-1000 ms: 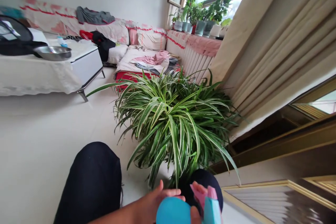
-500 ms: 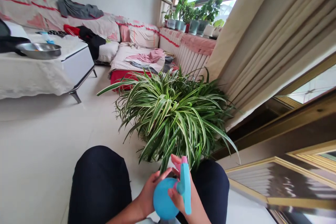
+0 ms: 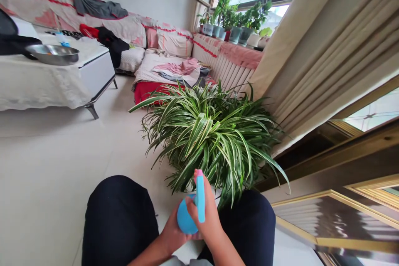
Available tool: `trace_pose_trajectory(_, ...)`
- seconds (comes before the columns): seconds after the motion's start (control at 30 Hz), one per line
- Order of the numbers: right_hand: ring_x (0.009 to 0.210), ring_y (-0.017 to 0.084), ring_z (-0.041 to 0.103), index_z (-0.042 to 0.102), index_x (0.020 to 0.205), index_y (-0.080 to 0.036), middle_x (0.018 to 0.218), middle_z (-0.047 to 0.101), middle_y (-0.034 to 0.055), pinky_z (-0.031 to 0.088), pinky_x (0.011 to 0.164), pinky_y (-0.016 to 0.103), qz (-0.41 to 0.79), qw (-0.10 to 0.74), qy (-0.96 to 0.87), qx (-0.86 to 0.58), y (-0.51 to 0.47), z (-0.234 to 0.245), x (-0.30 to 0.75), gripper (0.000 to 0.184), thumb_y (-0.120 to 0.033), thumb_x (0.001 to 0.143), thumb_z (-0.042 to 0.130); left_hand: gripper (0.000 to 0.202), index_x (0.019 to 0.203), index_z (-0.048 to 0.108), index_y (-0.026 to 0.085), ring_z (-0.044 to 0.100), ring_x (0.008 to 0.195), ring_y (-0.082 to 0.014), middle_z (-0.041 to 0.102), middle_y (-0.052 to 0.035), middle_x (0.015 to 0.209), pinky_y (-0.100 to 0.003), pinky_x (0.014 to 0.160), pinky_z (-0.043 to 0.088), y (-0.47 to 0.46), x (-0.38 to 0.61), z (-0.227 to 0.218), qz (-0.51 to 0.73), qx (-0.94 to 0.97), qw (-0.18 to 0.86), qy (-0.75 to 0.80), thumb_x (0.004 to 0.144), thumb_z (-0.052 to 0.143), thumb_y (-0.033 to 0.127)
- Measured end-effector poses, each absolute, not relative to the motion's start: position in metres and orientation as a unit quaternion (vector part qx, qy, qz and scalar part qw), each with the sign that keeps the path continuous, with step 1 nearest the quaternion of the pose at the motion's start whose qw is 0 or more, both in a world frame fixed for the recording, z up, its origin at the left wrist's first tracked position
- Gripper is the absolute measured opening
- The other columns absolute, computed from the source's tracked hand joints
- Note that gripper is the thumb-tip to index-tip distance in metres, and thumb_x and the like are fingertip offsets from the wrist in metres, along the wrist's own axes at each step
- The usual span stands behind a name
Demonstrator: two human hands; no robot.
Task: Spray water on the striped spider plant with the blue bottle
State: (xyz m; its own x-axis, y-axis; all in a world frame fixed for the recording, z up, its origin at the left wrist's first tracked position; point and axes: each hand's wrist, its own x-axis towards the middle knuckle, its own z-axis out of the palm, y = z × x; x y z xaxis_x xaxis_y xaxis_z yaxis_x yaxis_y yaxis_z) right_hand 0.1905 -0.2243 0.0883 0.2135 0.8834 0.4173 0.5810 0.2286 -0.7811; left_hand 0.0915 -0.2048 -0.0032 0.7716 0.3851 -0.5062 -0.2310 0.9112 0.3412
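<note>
Between my knees I hold a blue spray bottle (image 3: 185,217) with a light-blue sprayer head and a pink nozzle tip. My left hand (image 3: 173,232) is wrapped round the left and lower side of its round body. Around the neck and trigger closes my right hand (image 3: 207,212), its thumb on the near side; the trigger itself is hidden. Just beyond the nozzle spreads a large spider plant (image 3: 208,133) with long green-and-white striped leaves, some hanging close to my right hand. The plant's pot is mostly hidden under the leaves.
At the left stands a cloth-covered table (image 3: 56,87) bearing a steel bowl (image 3: 57,56). Covered sofas (image 3: 146,66) with clothes lie behind. Potted plants (image 3: 235,29) line the windowsill. A beige curtain (image 3: 299,62) and a dark cabinet (image 3: 343,166) flank the right side.
The spray bottle has moved up and to the left, tilting away from me. My right hand has closed round its neck and trigger. The view has shifted slightly.
</note>
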Motion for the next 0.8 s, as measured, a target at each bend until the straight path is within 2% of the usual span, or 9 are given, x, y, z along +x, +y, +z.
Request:
trace_pose_trajectory(0.1,0.137,0.030,0.041,0.025,0.148,-0.023,0.150,0.040,0.0116,0.040,0.110,0.046,0.168,0.486,-0.656,-0.553,-0.217,0.081,0.186,0.078,-0.022,0.079,0.061,0.033,0.069,0.064,0.020,0.064,0.059,-0.0191,0.068,-0.0003,0.058,-0.029,0.055,0.046,-0.190,0.086,-0.007,0.169,0.097,0.931,0.310,0.071,0.059,0.053)
trace_pose_trajectory(0.2,0.129,0.028,0.050,0.027,0.145,-0.025,0.140,0.050,0.0109,0.043,0.106,0.044,0.139,0.505,-0.642,-0.560,-0.214,0.074,0.181,0.072,-0.022,0.080,0.058,0.042,0.059,0.059,0.018,0.058,0.045,-0.0159,0.061,-0.0002,0.047,-0.024,0.043,0.037,-0.183,0.081,-0.013,0.141,0.088,0.934,0.316,0.080,0.048,0.052)
trace_pose_trajectory(0.3,0.118,0.027,0.057,0.039,0.135,-0.024,0.125,0.058,0.0102,0.048,0.100,0.043,0.107,0.514,-0.598,-0.606,-0.212,0.067,0.175,0.058,-0.019,0.080,0.054,0.048,0.061,0.061,0.018,0.059,0.044,-0.0160,0.063,-0.0001,0.048,-0.022,0.039,0.036,-0.182,0.079,-0.020,0.137,0.082,0.934,0.318,0.084,0.042,0.056)
trace_pose_trajectory(0.47,0.092,0.023,0.065,0.048,0.118,-0.022,0.103,0.062,0.0079,0.055,0.079,0.038,0.065,0.518,-0.537,-0.663,-0.208,0.054,0.172,0.038,-0.020,0.080,0.054,0.047,0.068,0.066,0.016,0.060,0.043,-0.0214,0.066,-0.0049,0.051,-0.026,0.031,0.039,-0.178,0.083,-0.029,0.080,0.065,0.925,0.367,0.078,0.049,0.059)
trace_pose_trajectory(0.63,0.073,0.020,0.064,0.052,0.102,-0.021,0.086,0.061,0.0037,0.055,0.066,0.035,0.035,0.521,-0.489,-0.699,-0.202,0.054,0.176,0.023,-0.022,0.079,0.053,0.043,0.072,0.068,0.013,0.060,0.043,-0.0228,0.067,-0.0077,0.052,-0.027,0.025,0.036,-0.172,0.089,-0.034,0.051,0.042,0.924,0.376,0.078,0.052,0.052)
trace_pose_trajectory(0.8,0.054,0.015,0.057,0.052,0.090,-0.021,0.073,0.057,-0.0007,0.051,0.053,0.029,0.094,0.516,-0.502,-0.688,-0.199,0.057,0.178,0.013,-0.023,0.077,0.053,0.042,0.063,0.063,0.018,0.058,0.042,-0.0215,0.064,-0.0042,0.047,-0.027,0.029,0.038,-0.179,0.093,-0.043,0.086,0.003,0.916,0.391,0.080,0.046,0.053)
